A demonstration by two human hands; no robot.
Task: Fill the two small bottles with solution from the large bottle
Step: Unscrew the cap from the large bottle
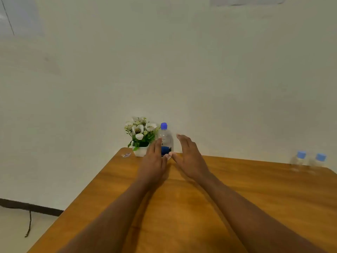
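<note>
The large clear bottle (pixel 166 138) with a blue cap and a blue label stands upright at the far edge of the wooden table (pixel 237 198). My left hand (pixel 154 159) is open just left of it, fingers extended, partly covering its lower part. My right hand (pixel 187 157) is open to the right of the bottle, a small gap away, thumb pointing toward the bottle's base. Neither hand grips it. Two small clear bottles, one (pixel 299 161) and the other (pixel 318 163), both blue-capped, stand side by side at the far right of the table.
A white pot of white artificial flowers (pixel 140 137) stands right beside the large bottle on its left. A small wrapper (pixel 126 155) lies at the table's far left corner. A pale wall runs directly behind the table; the floor drops off on the left.
</note>
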